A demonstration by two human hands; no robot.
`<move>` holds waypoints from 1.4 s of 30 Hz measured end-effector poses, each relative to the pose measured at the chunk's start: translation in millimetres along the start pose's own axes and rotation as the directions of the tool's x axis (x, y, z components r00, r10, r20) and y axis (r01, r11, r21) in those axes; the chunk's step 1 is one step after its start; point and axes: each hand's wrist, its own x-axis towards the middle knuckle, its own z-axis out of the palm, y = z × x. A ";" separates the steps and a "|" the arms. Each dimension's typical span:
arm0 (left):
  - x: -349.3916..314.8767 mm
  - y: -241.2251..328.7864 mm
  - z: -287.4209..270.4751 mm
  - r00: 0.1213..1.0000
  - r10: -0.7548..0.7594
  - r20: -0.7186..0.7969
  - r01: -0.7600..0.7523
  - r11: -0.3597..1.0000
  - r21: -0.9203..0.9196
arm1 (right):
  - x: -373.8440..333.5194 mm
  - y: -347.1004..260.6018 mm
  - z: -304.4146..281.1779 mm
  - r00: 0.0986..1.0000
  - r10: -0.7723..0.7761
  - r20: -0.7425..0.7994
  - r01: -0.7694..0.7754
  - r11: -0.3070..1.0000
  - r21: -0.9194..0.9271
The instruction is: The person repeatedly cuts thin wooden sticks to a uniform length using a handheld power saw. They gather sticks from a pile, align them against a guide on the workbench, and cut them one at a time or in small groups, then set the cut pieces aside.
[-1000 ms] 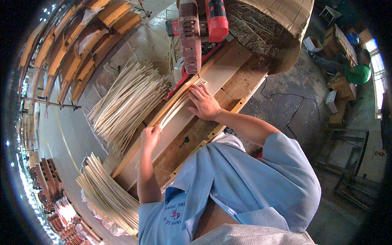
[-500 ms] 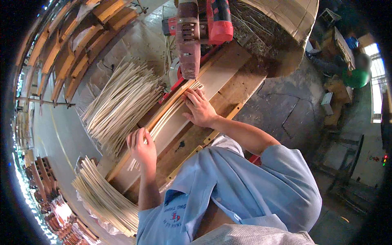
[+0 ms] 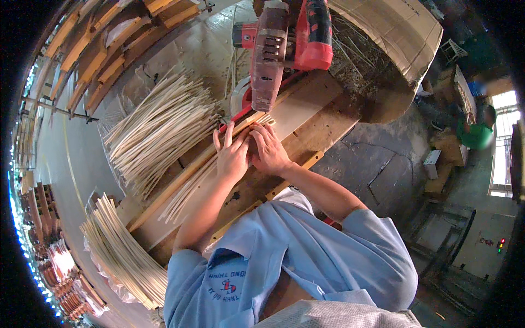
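Note:
A small bundle of thin pale wooden sticks lies along a wooden fence strip on the work board. My left hand is closed over the sticks, its fingertips reaching onto the strip. Right beside it, my right hand grips the same bundle close to its far end, fingers bent around it. Stick ends poke out past my right fingers, just short of a red and black power saw. My palms and fingers hide the middle of the bundle.
A big heap of sticks lies left of the board, and another bundle sits nearer on the left. A cardboard sheet curves around offcuts at the far right. Racks stand far left; a person in green is at the right.
My left hand has slid up along the strip from the near part of the bundle to beside my right hand. My right hand stays near the far end. The whole view has shifted slightly.

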 end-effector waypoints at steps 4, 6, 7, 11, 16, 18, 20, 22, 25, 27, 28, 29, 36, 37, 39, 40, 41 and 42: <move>-0.6 2.8 0.7 1.000 -0.015 -0.008 0.014 0.999 -0.033 | -0.1 -0.1 -2.2 0.999 0.035 0.017 -0.036 0.998 0.060; -1.5 1.3 1.9 1.000 -0.019 -0.010 0.019 1.000 -0.009 | 0.0 0.6 -3.7 0.997 0.073 0.005 -0.073 0.987 0.142; -1.2 1.5 1.6 1.000 -0.022 -0.013 0.022 1.000 0.001 | -0.2 3.8 -5.1 0.994 0.107 -0.007 -0.103 0.975 0.199; -3.5 1.2 -1.6 0.992 -0.051 0.115 0.046 0.998 0.047 | -1.1 35.0 -20.1 0.931 0.289 -0.220 -0.262 0.954 0.145; -2.8 2.4 3.1 0.999 -0.034 0.002 0.034 0.999 -0.012 | 8.4 64.6 -26.8 0.845 0.471 -0.251 -0.505 0.858 -0.089; -2.9 1.3 2.3 0.999 -0.038 0.014 0.038 0.999 -0.006 | 10.8 64.1 -22.3 0.859 0.443 -0.255 -0.479 0.872 -0.099; -3.8 0.4 3.6 0.999 -0.038 0.013 0.038 0.999 0.004 | 12.0 63.8 -18.5 0.867 0.426 -0.260 -0.464 0.880 -0.106; -3.4 0.5 4.7 0.999 -0.040 0.002 0.040 0.999 -0.024 | 11.9 63.4 -15.9 0.867 0.421 -0.267 -0.461 0.881 -0.109; -2.0 0.2 4.9 0.999 -0.041 -0.010 0.041 0.999 -0.028 | 12.1 64.7 -16.6 0.849 0.480 -0.220 -0.511 0.852 -0.114; -3.3 1.8 4.4 0.998 -0.058 0.010 0.059 0.998 -0.015 | 12.2 63.4 -16.5 0.862 0.452 -0.230 -0.488 0.863 -0.130; -3.7 3.0 2.9 0.997 -0.073 0.034 0.074 0.997 -0.008 | 12.4 63.1 -16.8 0.867 0.439 -0.237 -0.477 0.868 -0.139; -3.8 4.2 1.5 0.994 -0.088 0.058 0.088 0.996 0.000 | 12.8 62.9 -16.7 0.864 0.442 -0.239 -0.481 0.867 -0.133; -3.1 3.2 4.5 0.997 -0.070 -0.012 0.070 0.997 -0.019 | 15.4 63.9 -18.3 0.872 0.454 -0.182 -0.475 0.875 -0.095; -3.3 2.5 4.9 0.998 -0.065 -0.014 0.064 0.998 -0.011 | 15.4 63.6 -18.0 0.882 0.437 -0.177 -0.457 0.885 -0.088; -3.8 2.0 6.0 0.998 -0.060 -0.002 0.060 0.998 0.000 | 17.6 63.5 -16.5 0.872 0.464 -0.157 -0.483 0.869 -0.111; -3.7 1.3 5.6 0.998 -0.062 0.013 0.062 0.998 0.007 | 18.5 63.6 -15.4 0.867 0.477 -0.147 -0.494 0.861 -0.122; -3.6 0.9 5.2 0.998 -0.063 0.027 0.063 0.998 0.013 | 18.1 63.4 -15.2 0.871 0.467 -0.152 -0.486 0.865 -0.124; -3.3 1.4 5.2 0.997 -0.069 0.036 0.068 0.998 0.010 | 17.3 63.2 -15.7 0.876 0.457 -0.156 -0.477 0.870 -0.127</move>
